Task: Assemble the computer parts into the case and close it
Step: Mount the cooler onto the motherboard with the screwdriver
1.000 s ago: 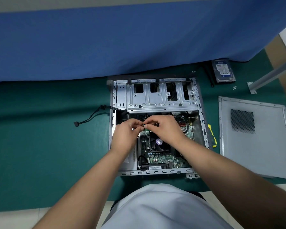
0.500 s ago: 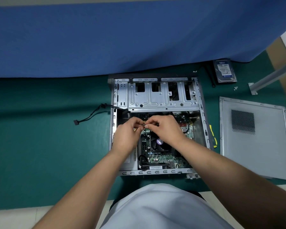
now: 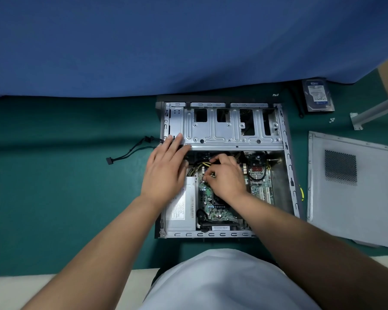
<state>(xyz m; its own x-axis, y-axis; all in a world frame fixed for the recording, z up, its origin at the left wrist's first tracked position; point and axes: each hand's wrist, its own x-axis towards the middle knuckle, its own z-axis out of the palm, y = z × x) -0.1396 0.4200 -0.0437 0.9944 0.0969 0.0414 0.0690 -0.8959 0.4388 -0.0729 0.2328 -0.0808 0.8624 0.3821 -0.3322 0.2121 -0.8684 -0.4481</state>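
I see the open computer case (image 3: 287, 153) lying flat on the green mat (image 3: 54, 186), in the middle of the frame just right of centre. My left hand (image 3: 166, 168) lies spread, fingers straight and close together, its fingertips reaching the lower left corner of the silver drive cage (image 3: 231, 128) in the upper half of the case. It holds nothing that I can make out. My right hand (image 3: 224, 177) sits just right of it, over the green motherboard (image 3: 213, 206), fingers curled and pinching at a small connector on the yellow and black wires (image 3: 202, 164); the exact part between the fingertips is too small for me to tell. The power supply (image 3: 182, 209) shows at the lower left inside the case, partly under my left wrist.

At the right edge of the frame the grey side panel (image 3: 354, 193) lies flat on the mat, apart from the case. A hard drive (image 3: 318, 96) rests at the upper right, near the blue cloth (image 3: 166, 45). A black cable (image 3: 130, 151) trails out of the case's left side across the mat. A yellow-handled tool (image 3: 302, 193) lies between the case and the panel.
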